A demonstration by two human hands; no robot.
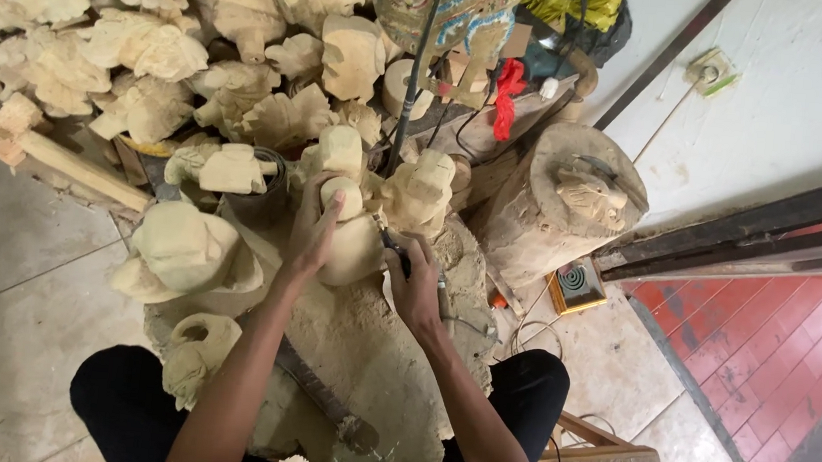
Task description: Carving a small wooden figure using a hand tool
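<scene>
I see left hand (315,237) wrapped around pale wooden carving (349,245), just left of log stump (549,209) | right hand (416,282) closed on small carving tool (391,247) at carving's right flank | I judge it stiff, light, dusty; best cradled at the rounded body

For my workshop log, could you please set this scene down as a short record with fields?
Setting: tiled floor by a wall, seen from above
Left hand: fingers wrapped round a pale wooden carving
Right hand: grips a thin dark tool whose tip meets the carving
Support: sawdust-covered block between the knees
Around: pile of unfinished pale carvings behind, tree stump to the right
</scene>
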